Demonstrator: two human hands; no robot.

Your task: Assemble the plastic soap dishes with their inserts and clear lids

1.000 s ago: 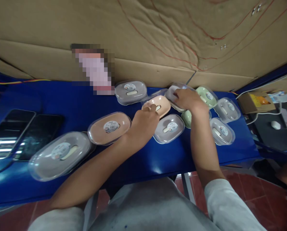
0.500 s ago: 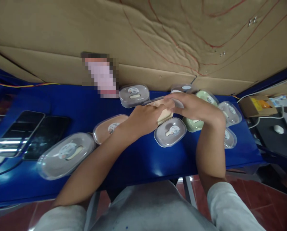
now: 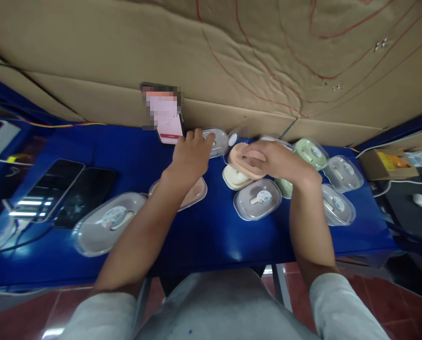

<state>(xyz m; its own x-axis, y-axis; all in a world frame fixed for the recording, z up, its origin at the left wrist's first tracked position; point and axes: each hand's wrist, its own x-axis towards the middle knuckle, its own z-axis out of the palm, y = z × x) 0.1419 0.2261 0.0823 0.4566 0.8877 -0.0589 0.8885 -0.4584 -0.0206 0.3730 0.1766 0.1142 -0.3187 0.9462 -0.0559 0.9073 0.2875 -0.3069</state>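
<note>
My right hand [image 3: 280, 158] grips a peach oval container [image 3: 238, 158] from above, thumb and fingertips at its middle. That container sits tilted over a cream oval container [image 3: 234, 177], partly covering it. My left hand [image 3: 192, 153] reaches over the left end of a grey oval container [image 3: 218, 147] with a clear cover, fingers spread and slightly bent, holding nothing that I can see. A loose clear cover with a white round label [image 3: 233, 139] leans between the two hands. Just below the cream container lies another grey covered container [image 3: 257, 200].
Several covered oval containers are around: green [image 3: 310, 152], grey [image 3: 344, 172], grey [image 3: 338, 205], peach [image 3: 195, 192] and grey [image 3: 106, 226]. A lit phone [image 3: 170, 125] leans on the cardboard wall [image 3: 101, 56]. Dark phones [image 3: 48, 189] with cables lie left on the blue table [image 3: 211, 236].
My left hand has left the peach and cream containers and moved up and left to the grey one. My right hand now holds the peach container by itself. The view has shifted slightly.
</note>
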